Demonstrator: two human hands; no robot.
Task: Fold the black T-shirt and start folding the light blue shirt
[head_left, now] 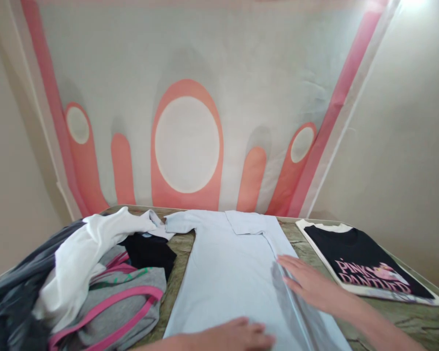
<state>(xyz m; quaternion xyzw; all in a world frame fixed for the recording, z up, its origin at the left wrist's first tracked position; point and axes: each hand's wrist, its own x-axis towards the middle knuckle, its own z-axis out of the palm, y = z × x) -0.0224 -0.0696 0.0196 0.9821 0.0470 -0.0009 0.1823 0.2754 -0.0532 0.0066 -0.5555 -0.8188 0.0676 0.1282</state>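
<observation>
A pale blue short-sleeved shirt lies flat in front of me. Its right side is folded inward, and that sleeve lies across the upper part. On the folded right side rests my right hand, fingers stretched out along the edge of the fold. My left hand is low in the view over the shirt's lower middle, its fingers extended and slightly blurred; whether it presses on the cloth I cannot tell. Neither hand grips anything. The shirt's lower hem is out of view.
To the left is a loose heap with a white garment, a grey one with pink trim, and dark clothing. At right lies a flat stack topped by a black printed T-shirt. A patterned wall covering rises behind the table.
</observation>
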